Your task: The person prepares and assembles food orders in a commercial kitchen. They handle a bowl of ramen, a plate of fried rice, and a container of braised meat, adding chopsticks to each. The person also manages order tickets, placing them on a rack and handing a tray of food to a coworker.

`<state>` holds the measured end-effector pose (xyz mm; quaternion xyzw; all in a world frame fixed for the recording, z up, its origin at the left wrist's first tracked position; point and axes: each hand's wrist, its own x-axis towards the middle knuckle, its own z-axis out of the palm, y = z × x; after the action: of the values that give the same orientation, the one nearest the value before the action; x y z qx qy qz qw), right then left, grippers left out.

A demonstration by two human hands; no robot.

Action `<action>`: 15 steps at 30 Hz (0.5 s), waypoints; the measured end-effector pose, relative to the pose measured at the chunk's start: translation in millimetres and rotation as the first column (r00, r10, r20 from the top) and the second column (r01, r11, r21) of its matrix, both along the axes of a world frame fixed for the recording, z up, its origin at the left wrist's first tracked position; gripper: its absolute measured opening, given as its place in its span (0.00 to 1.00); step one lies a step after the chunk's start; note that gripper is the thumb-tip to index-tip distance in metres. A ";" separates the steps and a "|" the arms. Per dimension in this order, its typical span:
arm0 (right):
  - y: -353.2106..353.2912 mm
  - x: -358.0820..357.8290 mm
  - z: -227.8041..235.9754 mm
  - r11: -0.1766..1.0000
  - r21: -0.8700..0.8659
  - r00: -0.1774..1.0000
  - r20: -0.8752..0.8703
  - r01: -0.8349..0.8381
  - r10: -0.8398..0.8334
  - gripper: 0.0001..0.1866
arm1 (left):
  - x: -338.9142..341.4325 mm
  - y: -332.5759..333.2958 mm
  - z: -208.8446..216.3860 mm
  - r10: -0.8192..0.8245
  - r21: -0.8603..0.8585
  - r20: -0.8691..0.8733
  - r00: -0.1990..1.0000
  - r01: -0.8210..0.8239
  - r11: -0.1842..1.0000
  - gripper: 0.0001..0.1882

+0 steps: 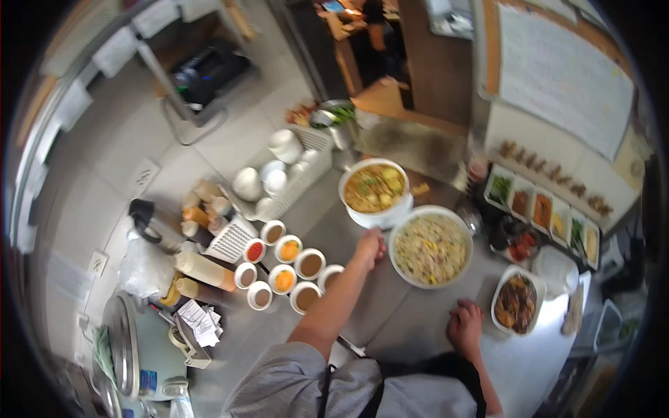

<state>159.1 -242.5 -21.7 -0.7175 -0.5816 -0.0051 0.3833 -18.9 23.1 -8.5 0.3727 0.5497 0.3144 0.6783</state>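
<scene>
My left hand (371, 249) reaches across the steel counter with its fingers curled in. It is close to the white plate (380, 217) under a bowl of yellowish curry-like food (375, 188); whether it touches the plate I cannot tell. Just right of this hand stands a large round white bowl of fried rice (431, 247). My right hand (465, 323) is low over the counter, below the rice bowl, its fingers loosely curled and nothing showing in them. To its right is a white square dish of dark braised food (516, 304).
Several small sauce cups (284, 279) cluster left of my left forearm. Behind them are squeeze bottles (203, 270) and a grey basket of white crockery (296, 174). Topping trays (542, 209) line the right wall. A lidded pot (129, 348) and a tape dispenser (188, 343) stand at lower left.
</scene>
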 end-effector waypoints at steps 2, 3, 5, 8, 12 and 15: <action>2.7 -0.2 1.3 0.999 -0.034 1.000 0.011 0.005 -0.004 0.06 | 2.4 -2.5 -12.9 0.004 -0.010 0.015 1.000 -0.004 1.000 0.15; 1.0 -0.6 3.1 0.999 -0.054 1.000 0.008 0.005 -0.004 0.06 | 1.1 -3.4 -16.4 -0.050 -0.004 0.030 0.998 0.050 0.999 0.18; 3.8 0.0 5.2 0.999 -0.051 1.000 -0.002 0.003 -0.003 0.06 | 6.2 -8.0 -6.5 -0.104 0.014 0.011 0.995 0.103 0.995 0.21; 2.9 0.1 4.4 0.998 -0.053 1.000 -0.008 0.016 -0.016 0.06 | 17.1 -13.5 -11.6 -0.121 0.020 -0.001 0.993 0.121 0.992 0.22; 2.4 -1.2 8.2 0.998 -0.057 1.000 0.002 0.023 -0.023 0.06 | 17.4 -7.3 -34.4 -0.152 0.171 0.007 0.988 0.149 0.974 0.23; 2.4 -1.5 7.5 0.998 -0.049 1.000 0.006 0.028 -0.027 0.06 | 18.4 -8.2 -19.8 -0.171 0.080 -0.024 0.985 0.173 0.982 0.23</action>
<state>157.6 -240.1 -14.2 -0.7347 -0.5727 0.0021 0.3636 -0.5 14.9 -28.2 0.4489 0.5078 0.2737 0.6824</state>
